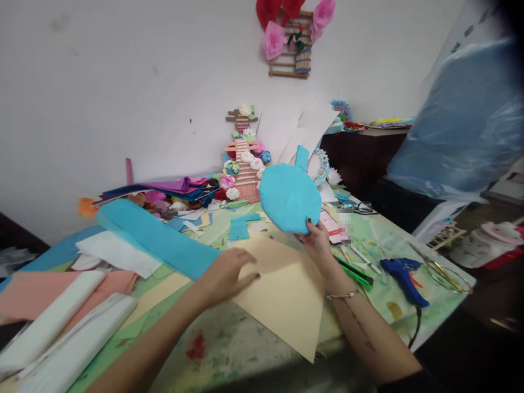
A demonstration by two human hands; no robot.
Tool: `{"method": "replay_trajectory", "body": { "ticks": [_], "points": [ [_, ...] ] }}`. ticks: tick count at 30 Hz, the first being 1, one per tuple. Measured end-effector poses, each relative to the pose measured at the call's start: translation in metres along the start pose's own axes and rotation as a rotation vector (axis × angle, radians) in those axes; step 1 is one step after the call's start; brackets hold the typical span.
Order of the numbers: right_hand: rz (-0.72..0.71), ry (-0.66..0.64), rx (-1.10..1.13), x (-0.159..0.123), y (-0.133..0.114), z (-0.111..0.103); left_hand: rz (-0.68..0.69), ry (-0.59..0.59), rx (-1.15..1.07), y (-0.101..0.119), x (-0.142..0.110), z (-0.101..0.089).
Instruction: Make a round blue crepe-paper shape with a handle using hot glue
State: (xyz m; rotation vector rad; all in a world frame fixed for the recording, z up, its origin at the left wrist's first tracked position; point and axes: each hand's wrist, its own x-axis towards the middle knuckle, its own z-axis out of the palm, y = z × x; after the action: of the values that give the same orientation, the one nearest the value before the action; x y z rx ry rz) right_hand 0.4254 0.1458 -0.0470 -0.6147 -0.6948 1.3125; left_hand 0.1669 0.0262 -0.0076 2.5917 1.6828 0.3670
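Note:
In my right hand is a flat, roundish blue paper-covered piece with a short tab sticking up from its top. Thumb and fingers pinch its lower edge, holding it upright above the table. My left hand hovers over the left side of a cream sheet of card, fingers apart and nothing in them. Close to that hand lies a long folded strip of blue paper. Small blue paper scraps rest just beyond the card.
To the right are a blue glue gun, gold-handled scissors, a green cutter, a phone and glasses. White paper rolls lie at left. A flower-decorated craft stands against the wall.

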Motion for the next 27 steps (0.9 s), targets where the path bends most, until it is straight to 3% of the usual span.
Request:
{"method": "replay_trajectory", "body": {
  "ticks": [4,7,10,19,27],
  "points": [
    [0.018,0.017,0.039,0.002,-0.001,-0.001,-0.194,-0.074,0.053,-0.030,0.031,0.024],
    [0.036,0.023,0.062,0.002,0.000,-0.001,-0.284,-0.130,0.045,-0.048,0.037,0.036],
    [0.053,0.030,0.076,0.001,0.001,0.000,-0.369,-0.213,0.022,-0.056,0.037,0.036],
    [0.084,0.031,0.110,-0.001,-0.006,0.002,-0.525,-0.311,-0.102,-0.042,0.053,0.030],
    [0.078,0.053,0.135,0.000,-0.014,0.001,-0.523,-0.315,-0.665,-0.033,0.044,0.006]
  ]
}}
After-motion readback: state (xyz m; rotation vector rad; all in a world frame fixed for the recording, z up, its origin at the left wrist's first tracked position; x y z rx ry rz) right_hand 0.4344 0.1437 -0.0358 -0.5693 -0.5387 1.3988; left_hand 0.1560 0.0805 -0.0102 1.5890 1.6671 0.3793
